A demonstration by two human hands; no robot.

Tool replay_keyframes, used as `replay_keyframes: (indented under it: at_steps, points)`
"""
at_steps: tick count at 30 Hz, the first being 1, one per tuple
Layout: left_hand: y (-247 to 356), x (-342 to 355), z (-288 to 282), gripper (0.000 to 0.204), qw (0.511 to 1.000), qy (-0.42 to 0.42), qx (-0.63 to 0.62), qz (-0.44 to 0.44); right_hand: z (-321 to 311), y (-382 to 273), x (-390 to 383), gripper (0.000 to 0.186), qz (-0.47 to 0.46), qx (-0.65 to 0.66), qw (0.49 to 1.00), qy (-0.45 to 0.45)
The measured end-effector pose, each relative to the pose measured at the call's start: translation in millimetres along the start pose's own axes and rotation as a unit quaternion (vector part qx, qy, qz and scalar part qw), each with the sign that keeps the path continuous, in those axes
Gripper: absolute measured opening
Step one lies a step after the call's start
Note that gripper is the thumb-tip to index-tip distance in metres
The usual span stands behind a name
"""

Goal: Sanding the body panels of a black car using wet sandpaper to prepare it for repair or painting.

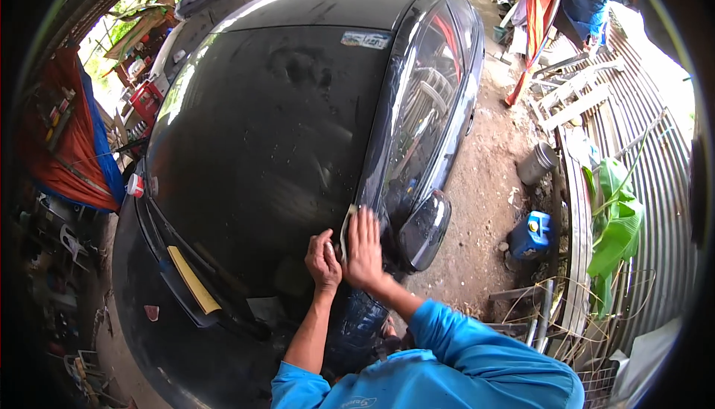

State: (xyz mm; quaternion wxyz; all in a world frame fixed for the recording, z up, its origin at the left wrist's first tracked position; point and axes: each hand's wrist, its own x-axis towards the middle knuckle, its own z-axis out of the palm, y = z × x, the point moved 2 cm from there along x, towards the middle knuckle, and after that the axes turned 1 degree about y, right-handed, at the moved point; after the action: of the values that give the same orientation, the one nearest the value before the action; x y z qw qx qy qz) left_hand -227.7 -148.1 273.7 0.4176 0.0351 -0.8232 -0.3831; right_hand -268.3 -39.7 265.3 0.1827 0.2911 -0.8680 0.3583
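Observation:
A black car's windscreen [261,118] fills the middle, dusty and smudged. My right hand [363,245] lies with fingers extended and close together along the right windscreen pillar [376,148], over a thin pale strip or pad [347,219]. Just to its left, over the lower right corner of the glass, my left hand [322,260] has curled fingers; what they hold, if anything, I cannot make out. A yellow sheet [192,278] rests by the wiper at the lower left. A red-and-white tub [135,185] sits at the left edge of the windscreen.
The side mirror [424,234] juts out beside my right hand. Right of the car are a dirt path [484,200], a blue jug [530,234], a metal bucket [538,163], planks [575,267], a plant [618,215] and corrugated sheeting [648,275]. An orange-and-blue tarp [74,141] hangs at left.

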Motion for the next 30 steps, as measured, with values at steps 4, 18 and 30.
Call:
replay_keyframes:
  at_steps: [4,18,30]
  points:
    - [-2.7,-2.6,0.2,0.027,0.996,0.015,-0.052,-0.074,-23.2,23.0,74.2,0.074,-0.004,-0.041,0.999,0.028]
    - [-16.1,-6.4,-2.5,0.037,0.975,0.079,-0.137,-0.154,-16.4,7.0,43.3,0.077,-0.004,-0.014,1.000,0.003]
    - [-17.0,3.6,-12.4,0.039,0.946,0.027,-0.246,-0.211,8.1,-24.2,-71.9,0.082,-0.006,0.017,0.994,-0.109]
